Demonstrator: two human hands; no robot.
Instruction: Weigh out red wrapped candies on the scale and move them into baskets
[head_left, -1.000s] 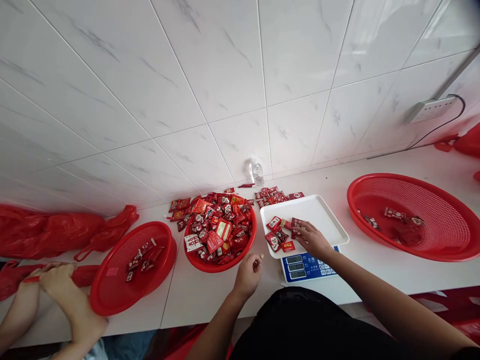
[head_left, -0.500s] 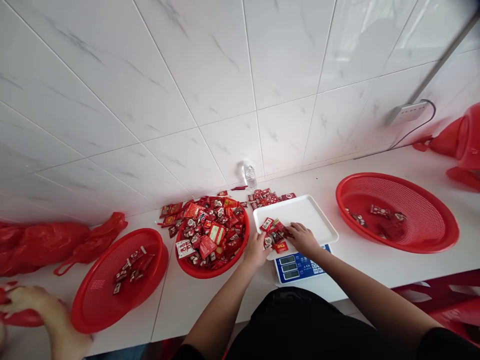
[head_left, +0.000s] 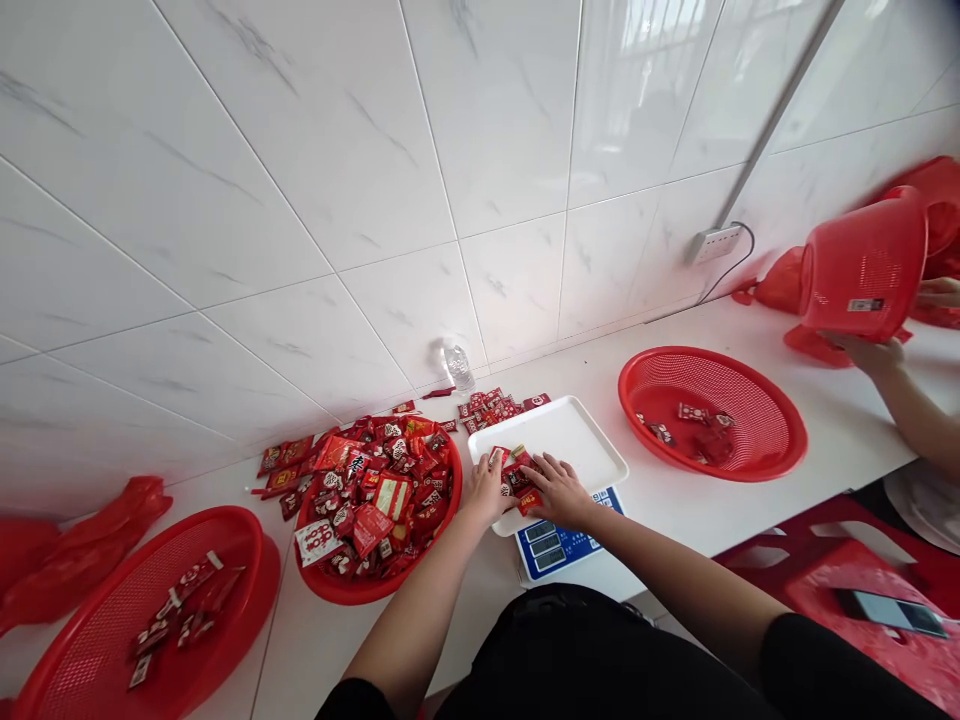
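Note:
Several small red snack packets (head_left: 516, 474) are gathered at the left end of a white tray (head_left: 589, 440). My left hand (head_left: 484, 492) closes on the packets from the left. Curled over them from the right is my right hand (head_left: 561, 492), its fingers on the wrappers and partly covering them. The tray rests on a blue and white digital scale (head_left: 574, 540), whose display digits are too small to read. Left of it stands a round red basket (head_left: 330, 590) heaped with similar packets.
More loose packets (head_left: 491, 408) and a clear plastic bottle (head_left: 456, 365) lie behind the tray. Red baskets with a few packets stand at right (head_left: 787, 450) and far left (head_left: 255, 600). A co-worker's hands hold a tilted red basket (head_left: 855, 265) at the far right.
My view has swung to the right. My hands have drawn closer together around the packets. A co-worker with a tilted basket is now visible at right; another person's arm at left has left view.

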